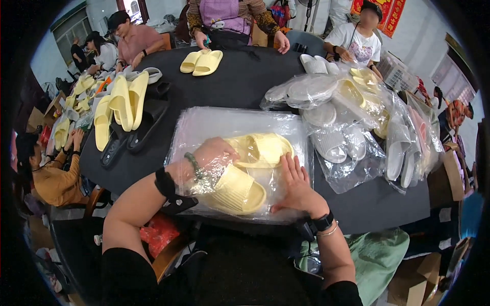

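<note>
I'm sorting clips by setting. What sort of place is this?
Probably a small packing workshop: several people sit round a dark table bagging yellow slippers in clear plastic bags, with bagged pairs piled alongside.

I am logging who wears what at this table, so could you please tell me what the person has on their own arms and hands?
Both hands are bare, with no gloves. The left hand has a green beaded bracelet at the wrist and a black band just behind it. The right hand has a black watch and a thin pale bracelet. Black sleeves are pushed up, leaving the forearms uncovered.
</note>
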